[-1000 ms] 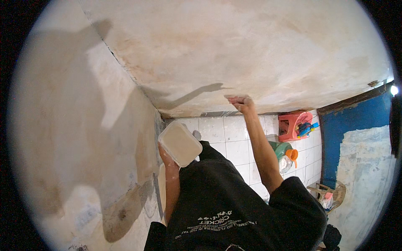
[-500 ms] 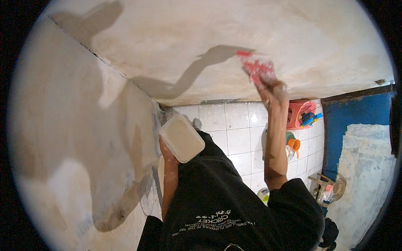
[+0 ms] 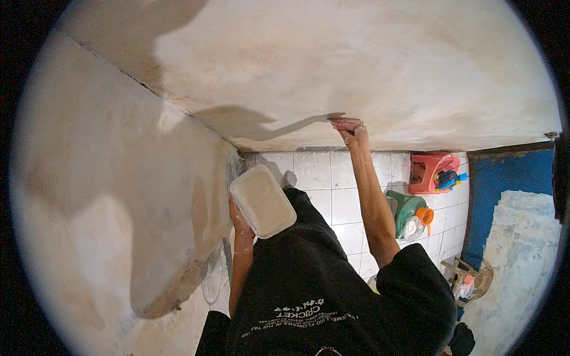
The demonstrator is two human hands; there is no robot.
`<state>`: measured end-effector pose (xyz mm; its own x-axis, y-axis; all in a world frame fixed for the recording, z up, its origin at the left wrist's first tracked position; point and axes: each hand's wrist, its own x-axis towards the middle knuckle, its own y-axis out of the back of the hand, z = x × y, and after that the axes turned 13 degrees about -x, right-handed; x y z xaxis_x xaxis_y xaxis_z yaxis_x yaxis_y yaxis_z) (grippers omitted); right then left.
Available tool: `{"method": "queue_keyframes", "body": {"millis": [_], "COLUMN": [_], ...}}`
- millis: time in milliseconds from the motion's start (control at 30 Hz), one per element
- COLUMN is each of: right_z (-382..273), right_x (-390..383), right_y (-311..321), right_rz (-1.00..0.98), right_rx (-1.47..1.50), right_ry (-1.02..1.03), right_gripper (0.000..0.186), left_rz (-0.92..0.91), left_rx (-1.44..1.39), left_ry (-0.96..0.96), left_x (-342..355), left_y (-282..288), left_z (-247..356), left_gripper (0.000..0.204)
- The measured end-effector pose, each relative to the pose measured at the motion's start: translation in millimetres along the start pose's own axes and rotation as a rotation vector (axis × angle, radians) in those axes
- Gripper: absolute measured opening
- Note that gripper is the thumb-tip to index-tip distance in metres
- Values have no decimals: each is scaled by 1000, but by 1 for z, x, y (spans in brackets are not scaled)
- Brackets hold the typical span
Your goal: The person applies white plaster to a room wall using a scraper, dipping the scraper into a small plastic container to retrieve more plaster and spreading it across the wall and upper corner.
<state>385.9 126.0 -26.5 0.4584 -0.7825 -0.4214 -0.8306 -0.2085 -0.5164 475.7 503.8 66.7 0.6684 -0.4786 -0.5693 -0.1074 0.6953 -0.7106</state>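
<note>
1. In the head view, a pale rectangular tub (image 3: 243,212) is being held by the left hand (image 3: 239,219); the grip is being wrapped about its left side, with some fingers being hidden.
2. Smooth whitish paste (image 3: 265,202) is being carried in the tub, which is being held in front of the black shirt (image 3: 350,291), near the corner formed by the side wall (image 3: 95,148) and the front wall (image 3: 380,65).
3. A thin reddish tool (image 3: 347,123) is being pinched in the grip of the right hand (image 3: 351,133); its full shape is being concealed by the nearly edge-on angle.
4. The tool is being held right at the lower front wall; whether contact is being made cannot be told.
5. On the white tiled floor (image 3: 312,204), a pink stool (image 3: 420,172) is being seen beyond a green container (image 3: 405,207), both to the right of the right forearm.
</note>
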Motion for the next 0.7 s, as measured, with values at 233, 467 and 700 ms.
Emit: {"method": "queue_keyframes", "body": {"millis": [233,467,700], "right_z": [-106,38,66], "right_x": [-162,-59,15], "right_y": [-84,6,-23], "right_rz": [4,-57,-101], "right_rx": [151,131,24], "right_ry": [7,-253,-139], "right_gripper": [38,29,23], "left_rz": [14,-6,-3], "left_rx": [16,-2,-32], "left_ry": [19,40,16], "left_x": [11,20,21], "left_y": [-4,-10,-10], "left_z": [-6,-3,15], "left_gripper": [59,59,59]}}
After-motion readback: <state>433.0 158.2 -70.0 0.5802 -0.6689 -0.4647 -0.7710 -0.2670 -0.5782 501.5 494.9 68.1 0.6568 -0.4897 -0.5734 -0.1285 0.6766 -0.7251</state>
